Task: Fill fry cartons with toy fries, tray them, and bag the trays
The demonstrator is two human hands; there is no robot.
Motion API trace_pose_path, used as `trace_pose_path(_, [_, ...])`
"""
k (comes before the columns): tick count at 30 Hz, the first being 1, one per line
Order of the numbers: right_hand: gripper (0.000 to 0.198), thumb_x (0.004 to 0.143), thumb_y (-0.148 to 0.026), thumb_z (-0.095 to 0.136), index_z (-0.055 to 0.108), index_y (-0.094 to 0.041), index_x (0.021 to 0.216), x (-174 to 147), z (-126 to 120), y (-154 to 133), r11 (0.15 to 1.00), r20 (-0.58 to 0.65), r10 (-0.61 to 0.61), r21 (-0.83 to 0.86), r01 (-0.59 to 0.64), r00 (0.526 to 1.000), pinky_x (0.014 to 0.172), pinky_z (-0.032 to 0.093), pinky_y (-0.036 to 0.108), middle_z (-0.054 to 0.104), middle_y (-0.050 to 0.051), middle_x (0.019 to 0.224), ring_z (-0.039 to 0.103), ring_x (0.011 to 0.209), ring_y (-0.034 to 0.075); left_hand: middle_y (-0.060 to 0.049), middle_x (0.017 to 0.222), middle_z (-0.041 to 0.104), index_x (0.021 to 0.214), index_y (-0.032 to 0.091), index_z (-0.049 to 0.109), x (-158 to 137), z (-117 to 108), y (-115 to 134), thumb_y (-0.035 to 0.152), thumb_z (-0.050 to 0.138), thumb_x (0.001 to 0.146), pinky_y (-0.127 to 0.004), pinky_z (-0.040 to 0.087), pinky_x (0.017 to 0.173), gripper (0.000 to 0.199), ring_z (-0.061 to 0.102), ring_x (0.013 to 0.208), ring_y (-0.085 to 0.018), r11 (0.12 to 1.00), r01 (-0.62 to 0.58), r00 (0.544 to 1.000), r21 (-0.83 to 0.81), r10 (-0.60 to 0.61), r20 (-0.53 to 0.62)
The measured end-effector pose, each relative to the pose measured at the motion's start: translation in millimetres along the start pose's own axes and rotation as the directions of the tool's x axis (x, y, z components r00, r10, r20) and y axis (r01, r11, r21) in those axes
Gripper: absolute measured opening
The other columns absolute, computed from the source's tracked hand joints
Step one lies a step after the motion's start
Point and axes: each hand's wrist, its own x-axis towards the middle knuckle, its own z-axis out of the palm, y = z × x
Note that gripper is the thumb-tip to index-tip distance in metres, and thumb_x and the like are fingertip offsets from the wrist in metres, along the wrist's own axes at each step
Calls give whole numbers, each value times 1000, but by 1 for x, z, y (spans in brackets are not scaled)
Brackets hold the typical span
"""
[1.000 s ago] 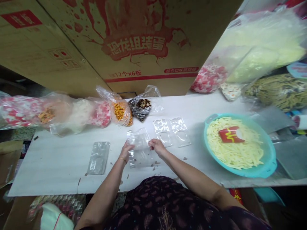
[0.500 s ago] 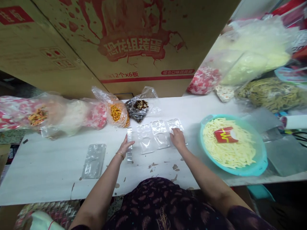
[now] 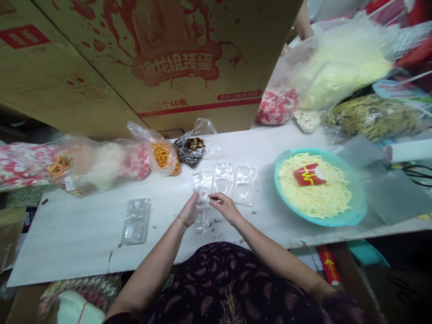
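My left hand (image 3: pixel 189 209) is closed on the left side of a stack of clear plastic trays (image 3: pixel 202 221), held tilted over the table in front of me. The fingers of my right hand (image 3: pixel 225 207) are drawn together at the stack's right edge; what they pinch is too clear and blurred to make out. Just beyond my hands lie three clear molded trays, a left tray (image 3: pixel 201 176), a middle tray (image 3: pixel 223 173) and a right tray (image 3: pixel 245 183). The left one is partly covered by the stack.
Another clear tray stack (image 3: pixel 136 220) lies to the left. A turquoise basin (image 3: pixel 357 209) of pale strips with a red packet (image 3: pixel 309 174) stands right. Bags of yellow kernels (image 3: pixel 162 155) and dark bits (image 3: pixel 191 150) sit before a large carton (image 3: pixel 202 99). A co-worker's arm (image 3: pixel 303 22) shows behind.
My right hand has left the right tray and come left to the stack. My left hand has shifted right with the stack, turning it from edge-on to a tilt. The view has shifted slightly.
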Motion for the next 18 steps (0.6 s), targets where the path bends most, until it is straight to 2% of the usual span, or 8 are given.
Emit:
trace_pose_path(2, [23,65,-38,65,66,-20,80,-11,15,-5,989,25,31,143,-34,999,75,43,30,59,3,84,54,79,15,-6,88,62,100,21,60,-13,14,-14,65,55,62,-34,46,72,58,56,85,-22,990,115,990,-77,-107,97])
trace_pose_path(4, [21,63,-38,66,67,-19,73,-22,19,-3,969,15,98,228,-99,995,75,42,30,58,2,79,54,77,15,-5,82,62,98,22,61,-21,24,-27,67,48,66,-33,46,70,57,56,80,-19,978,172,979,-115,-157,131])
trace_pose_path(6, [22,65,-40,64,67,-19,72,-34,14,3,942,4,172,292,-166,985,76,42,30,59,3,81,54,78,15,-5,78,61,94,22,62,-24,32,-40,68,45,67,-31,46,69,56,56,77,-18,970,213,970,-119,-195,146])
trace_pose_path(9, [22,60,-38,68,68,-20,72,-53,0,11,929,-36,228,309,-206,973,75,41,28,59,2,83,53,79,14,-6,75,62,91,20,63,-25,43,-59,69,43,68,-30,46,67,58,57,77,-20,957,266,954,-119,-244,175])
trace_pose_path(11, [21,56,-35,71,67,-20,71,-65,-9,16,911,-33,276,328,-250,961,74,40,27,59,1,79,53,75,14,-6,77,64,93,21,62,-26,51,-74,69,42,68,-31,46,67,58,59,78,-21,949,283,952,-142,-259,163])
trace_pose_path(14, [22,60,-38,67,66,-19,71,-81,-20,23,859,21,356,385,-337,934,73,40,28,60,-1,72,53,70,13,-6,79,65,95,21,61,-29,61,-99,67,45,68,-30,47,65,57,60,78,-21,945,274,961,-178,-261,96])
trace_pose_path(18, [24,57,-37,70,65,-19,71,-94,-33,32,842,76,358,403,-357,931,74,39,28,61,-1,72,52,71,12,-10,78,65,93,13,61,-36,75,-121,69,45,67,-31,48,65,64,62,75,-22,929,289,957,-233,-279,76])
